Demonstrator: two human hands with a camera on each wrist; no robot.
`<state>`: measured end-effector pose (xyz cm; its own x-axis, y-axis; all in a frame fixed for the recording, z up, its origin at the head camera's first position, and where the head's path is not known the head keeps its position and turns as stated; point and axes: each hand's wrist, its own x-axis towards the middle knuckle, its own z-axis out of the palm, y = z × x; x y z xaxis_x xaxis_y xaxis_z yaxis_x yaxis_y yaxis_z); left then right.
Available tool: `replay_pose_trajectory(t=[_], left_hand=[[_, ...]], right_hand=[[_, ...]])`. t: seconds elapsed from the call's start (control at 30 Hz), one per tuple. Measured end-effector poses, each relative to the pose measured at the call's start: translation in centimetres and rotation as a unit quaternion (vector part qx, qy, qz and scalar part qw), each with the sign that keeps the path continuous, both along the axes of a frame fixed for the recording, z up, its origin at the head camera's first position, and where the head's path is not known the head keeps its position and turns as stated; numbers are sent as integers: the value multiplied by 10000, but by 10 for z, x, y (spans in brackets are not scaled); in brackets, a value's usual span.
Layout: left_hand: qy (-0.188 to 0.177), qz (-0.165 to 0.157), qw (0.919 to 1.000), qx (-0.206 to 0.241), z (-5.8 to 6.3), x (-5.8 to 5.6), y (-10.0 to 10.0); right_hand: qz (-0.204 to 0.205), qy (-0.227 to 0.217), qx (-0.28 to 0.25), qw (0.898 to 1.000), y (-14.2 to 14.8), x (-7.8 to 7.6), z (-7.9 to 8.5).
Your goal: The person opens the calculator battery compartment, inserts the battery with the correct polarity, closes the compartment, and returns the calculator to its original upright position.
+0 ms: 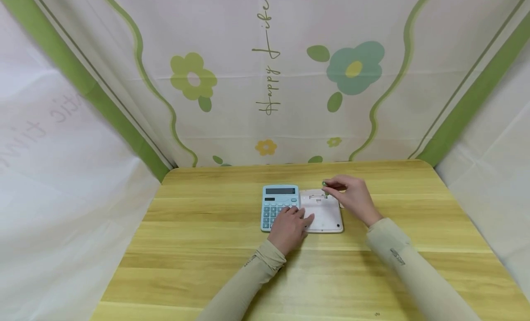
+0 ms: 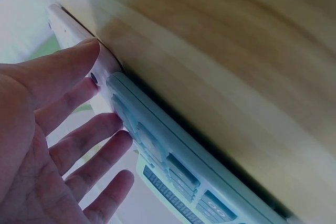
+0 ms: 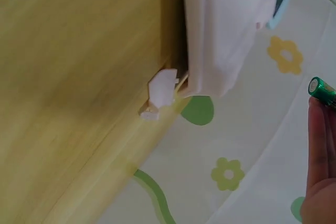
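A pale pink calculator [image 1: 324, 220] lies face down on the table, its battery compartment [image 1: 318, 197] uncovered near the far edge. Against its left side sits a light blue calculator [image 1: 279, 187], keys up. My left hand [image 1: 287, 229] rests across both, fingers spread; in the left wrist view the thumb [image 2: 79, 64] is at the pink calculator's edge. Above the compartment, my right hand [image 1: 352, 194] pinches a small green battery [image 3: 321, 91] between thumb and fingertips. A small pale pink battery cover [image 3: 161, 88] lies on the table beside the pink calculator in the right wrist view.
The wooden table [image 1: 186, 229] has its far edge just beyond the calculators. Behind it hangs a white curtain [image 1: 232, 128] with printed flowers, and more white cloth stands at both sides.
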<state>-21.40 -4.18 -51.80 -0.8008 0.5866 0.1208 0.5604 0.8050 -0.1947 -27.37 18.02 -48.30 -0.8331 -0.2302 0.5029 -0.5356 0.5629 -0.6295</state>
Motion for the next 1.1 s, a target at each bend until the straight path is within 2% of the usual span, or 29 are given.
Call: replay_pose_trajectory(t=[0.17,0.37,0.57,1.1], left_hand=[[-64,31,10000,-3,-1,0,0],[16,-9,10000,75,-1,0,0],[166,-93,9997,157,-2,1,-1],[75,-65,9999,138,-3,-1,-2]], right_hand=[[222,-96,399,9989,-7,-14,-10],[412,-440,821,9948,-15,-24,-18],[476,-529,1212,9901,-20,-28,-22],[576,-412,1799,9811,-24,-31,-26]])
